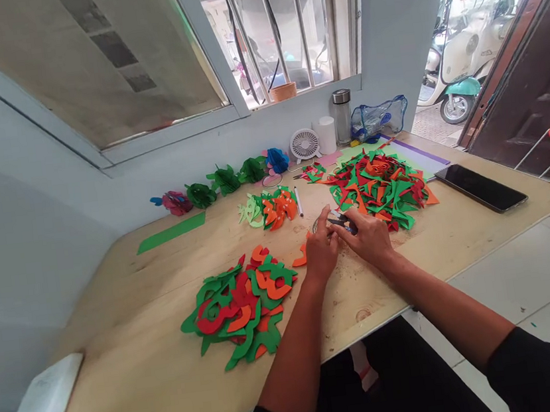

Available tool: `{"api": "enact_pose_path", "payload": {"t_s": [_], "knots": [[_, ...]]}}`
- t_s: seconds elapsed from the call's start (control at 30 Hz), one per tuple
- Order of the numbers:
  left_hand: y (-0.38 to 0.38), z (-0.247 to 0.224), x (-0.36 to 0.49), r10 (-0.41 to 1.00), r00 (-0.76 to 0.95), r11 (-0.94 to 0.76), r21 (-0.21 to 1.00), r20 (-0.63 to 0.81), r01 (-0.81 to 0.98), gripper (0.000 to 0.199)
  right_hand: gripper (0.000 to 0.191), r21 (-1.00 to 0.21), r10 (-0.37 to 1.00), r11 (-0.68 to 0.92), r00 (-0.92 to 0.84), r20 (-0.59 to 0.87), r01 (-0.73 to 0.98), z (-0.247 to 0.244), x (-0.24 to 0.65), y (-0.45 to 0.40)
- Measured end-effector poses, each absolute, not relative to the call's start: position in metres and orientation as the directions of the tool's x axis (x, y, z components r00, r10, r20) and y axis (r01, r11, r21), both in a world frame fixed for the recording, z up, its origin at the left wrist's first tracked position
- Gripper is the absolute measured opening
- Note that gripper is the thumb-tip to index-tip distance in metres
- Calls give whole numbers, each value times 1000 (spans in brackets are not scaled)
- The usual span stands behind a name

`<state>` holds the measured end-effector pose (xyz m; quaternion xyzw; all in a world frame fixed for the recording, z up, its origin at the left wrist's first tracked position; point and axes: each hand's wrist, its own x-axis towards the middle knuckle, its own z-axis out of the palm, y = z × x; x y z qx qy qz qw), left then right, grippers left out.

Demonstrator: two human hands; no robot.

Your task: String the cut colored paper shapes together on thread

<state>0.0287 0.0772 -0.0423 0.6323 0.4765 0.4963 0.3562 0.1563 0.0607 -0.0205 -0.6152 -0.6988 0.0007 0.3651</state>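
1. Meeting near the table's (130, 297) front middle, the two hands work close together, fingertips almost touching.
2. The right hand (369, 236) is closed around what look like dark-handled scissors (341, 220), partly hidden by the fingers.
3. The left hand (322, 254) has its fingers bent at the tool's other side, the index finger raised; whether it grips anything, I cannot tell.
4. An orange piece (301, 255) lies just beside the left hand.
5. Left of that hand spreads a loose pile (241, 303) of curved green, red and orange pieces.
6. Beyond the right hand sits a heap (377, 183) of angular scraps in the same colours.
7. Behind the left hand lies a smaller cluster (280, 207) of pale green, dark green and spotted orange pieces, with a white marker (298, 201) along its right side.
8. A green strip (172, 233) lies farther left, in front of a row of pink, green and blue ornaments (225, 180) by the wall.
9. A fan (304, 144), a bottle (343, 117) and a clear pouch (378, 118) stand at the back; a phone (480, 187) lies near the right end.
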Motion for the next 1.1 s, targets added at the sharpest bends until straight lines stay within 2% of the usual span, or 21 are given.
{"api": "enact_pose_path", "payload": {"t_s": [0.1,0.27,0.43,0.53,0.7,0.9,1.1], "knots": [[79,-45,31,955,64,-296,909,290,292,45,37,-443,865,241,17,502,864,-22,157,61],[80,-45,31,931,133,-366,870,341,330,23,36,-424,866,234,10,500,875,-23,157,62],[74,-33,29,939,-48,-326,926,340,189,19,36,-388,865,226,-1,502,893,-23,157,62],[72,-28,26,943,-169,-272,956,287,108,12,36,-356,862,223,-13,507,907,-23,156,61],[73,-26,25,924,-260,-266,959,282,93,11,30,-297,860,222,-43,508,929,-24,155,61],[71,-20,27,923,-244,-274,953,297,127,13,27,-230,852,243,-94,515,942,-23,154,60],[73,-21,27,939,-233,-226,963,255,145,14,27,-165,832,269,-142,536,949,-24,154,60]]}}
